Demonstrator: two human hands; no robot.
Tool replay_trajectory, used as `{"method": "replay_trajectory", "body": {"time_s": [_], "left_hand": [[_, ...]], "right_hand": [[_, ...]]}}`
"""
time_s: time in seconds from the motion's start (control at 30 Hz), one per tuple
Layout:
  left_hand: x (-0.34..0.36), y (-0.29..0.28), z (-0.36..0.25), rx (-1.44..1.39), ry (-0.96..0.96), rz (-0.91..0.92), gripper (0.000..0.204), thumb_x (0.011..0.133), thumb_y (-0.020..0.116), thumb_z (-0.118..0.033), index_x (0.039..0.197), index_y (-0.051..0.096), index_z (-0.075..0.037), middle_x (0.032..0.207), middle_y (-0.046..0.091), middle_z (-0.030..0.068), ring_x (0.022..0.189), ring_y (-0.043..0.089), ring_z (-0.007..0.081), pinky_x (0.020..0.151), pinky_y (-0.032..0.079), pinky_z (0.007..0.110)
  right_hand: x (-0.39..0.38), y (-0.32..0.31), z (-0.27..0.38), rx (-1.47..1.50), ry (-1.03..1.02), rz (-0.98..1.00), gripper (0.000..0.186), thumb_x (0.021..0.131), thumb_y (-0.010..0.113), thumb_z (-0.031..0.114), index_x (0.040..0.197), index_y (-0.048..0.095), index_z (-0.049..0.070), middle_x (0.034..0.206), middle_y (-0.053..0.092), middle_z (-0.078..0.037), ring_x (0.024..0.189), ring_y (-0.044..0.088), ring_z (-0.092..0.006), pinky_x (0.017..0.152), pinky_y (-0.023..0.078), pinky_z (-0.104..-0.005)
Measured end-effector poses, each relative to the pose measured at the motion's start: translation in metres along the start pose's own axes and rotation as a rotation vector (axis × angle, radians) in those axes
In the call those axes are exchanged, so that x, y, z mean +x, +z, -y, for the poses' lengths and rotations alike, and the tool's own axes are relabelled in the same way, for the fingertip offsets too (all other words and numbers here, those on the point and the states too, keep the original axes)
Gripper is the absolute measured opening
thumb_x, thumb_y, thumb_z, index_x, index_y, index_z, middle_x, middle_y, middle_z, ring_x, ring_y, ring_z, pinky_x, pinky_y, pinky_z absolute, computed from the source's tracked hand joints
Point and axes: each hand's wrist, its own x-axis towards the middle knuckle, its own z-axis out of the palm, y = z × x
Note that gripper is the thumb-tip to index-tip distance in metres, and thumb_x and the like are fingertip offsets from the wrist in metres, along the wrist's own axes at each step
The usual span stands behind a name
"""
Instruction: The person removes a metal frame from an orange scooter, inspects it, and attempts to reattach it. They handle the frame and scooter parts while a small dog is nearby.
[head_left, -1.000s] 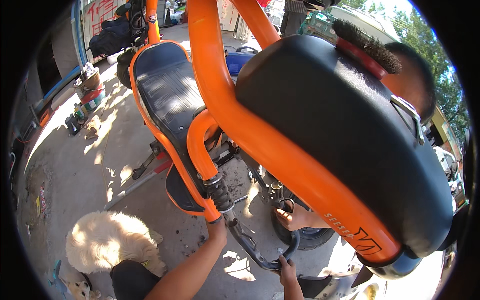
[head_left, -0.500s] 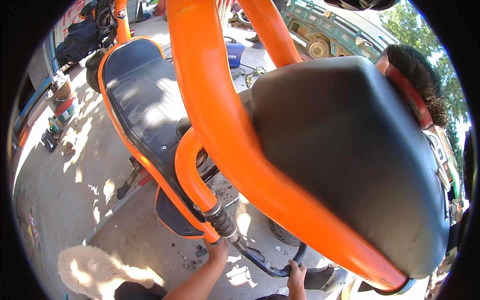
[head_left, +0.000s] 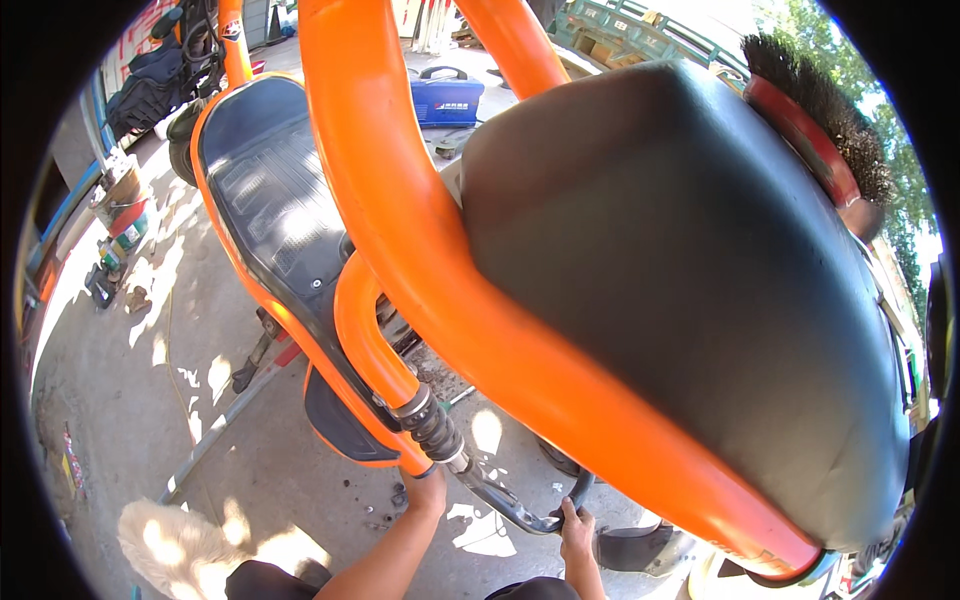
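Note:
A vehicle with a thick orange tube frame [head_left: 400, 235] and a black padded seat [head_left: 680, 270] fills the middle and right. My right hand [head_left: 576, 530] is closed round a bent black metal bar [head_left: 505, 505], near its upturned end. That bar runs from a black ribbed rubber boot [head_left: 430, 425] below a curved orange tube [head_left: 355, 320]. At the lower end of the orange footboard edge, my left hand [head_left: 425, 490] touches the tube from below. Its fingers are hidden behind the tube, so their grip does not show.
A black footboard [head_left: 275, 180] lies left of the frame. A red-backed, dark-bristled brush [head_left: 820, 130] rests against the seat's far side. Behind stands a blue toolbox [head_left: 447, 98]. A fluffy cream thing [head_left: 170, 540] is at lower left, a bucket [head_left: 125, 205] farther off.
The frame and seat have shifted left in the picture, and more of the blue toolbox shows. Both hands sit slightly higher and farther left, the right still on the bar.

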Motion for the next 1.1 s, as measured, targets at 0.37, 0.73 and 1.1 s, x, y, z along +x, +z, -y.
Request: {"method": "replay_trajectory", "body": {"time_s": [0.37,0.73,1.1], "left_hand": [[0.006,-0.028,0.009,0.311,0.215,0.112,0.021,0.100,0.059,-0.009,0.119,0.060,0.000,0.110,0.068,0.0140,0.105,0.064,0.0310,0.093,0.048,0.042],[0.010,-0.088,-0.108,1.155,0.122,1.189,0.046,0.098,0.063,-0.044,0.121,0.065,-0.004,0.102,0.074,0.0226,0.097,0.071,0.0429,0.085,0.055,0.054],[0.027,-0.066,-0.135,1.218,0.421,1.499,0.049,0.095,0.067,-0.040,0.126,0.065,-0.002,0.100,0.075,0.0206,0.095,0.073,0.0413,0.082,0.057,0.051]], "right_hand": [[-0.011,0.001,0.008,-0.061,0.046,0.017,0.039,0.100,0.070,0.035,0.103,0.064,-0.003,0.085,0.068,-0.012,0.072,0.068,-0.0228,0.061,0.055,-0.0357],[-0.125,-0.019,0.145,-0.659,-0.060,0.193,0.039,0.099,0.068,0.027,0.115,0.070,-0.008,0.090,0.075,-0.016,0.077,0.073,-0.0208,0.067,0.058,-0.0334],[-0.257,0.109,0.223,-0.932,-0.285,0.432,0.043,0.096,0.069,0.034,0.119,0.069,-0.002,0.096,0.077,-0.020,0.091,0.074,-0.0362,0.083,0.057,-0.0435]]}}
